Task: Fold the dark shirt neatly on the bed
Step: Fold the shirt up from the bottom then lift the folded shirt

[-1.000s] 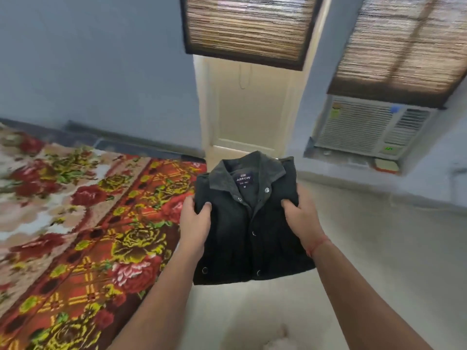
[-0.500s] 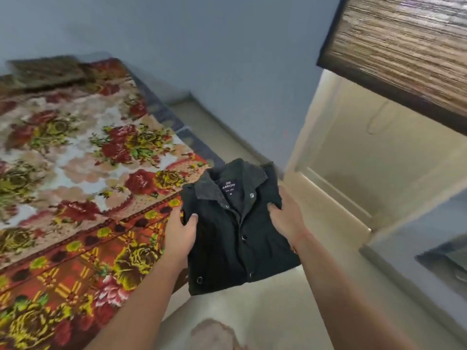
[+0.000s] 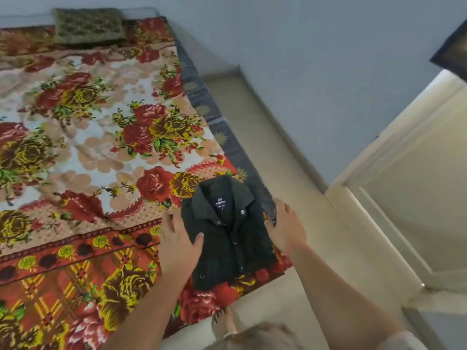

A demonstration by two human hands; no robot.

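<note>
Dark, folded shirt (image 3: pixel 227 245) on bed (image 3: pixel 101 157); blurred left hand (image 3: pixel 177 246) and right hand (image 3: pixel 288 228) flank it, grip released.

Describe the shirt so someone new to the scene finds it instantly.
Find the bed's floral blanket, then its near right corner beside the pale floor. The folded dark shirt lies there between the left hand and right hand: the only plain, unpatterned thing on the blanket.

A pale blue wall (image 3: pixel 316 72) meets a cream floor (image 3: pixel 285 152) that runs along the bed (image 3: pixel 101 157), which is covered by a blanket of red and yellow roses. A green patterned pillow (image 3: pixel 88 25) lies at the bed's far end by the wall, and a cream door (image 3: pixel 417 210) stands at the right.
</note>
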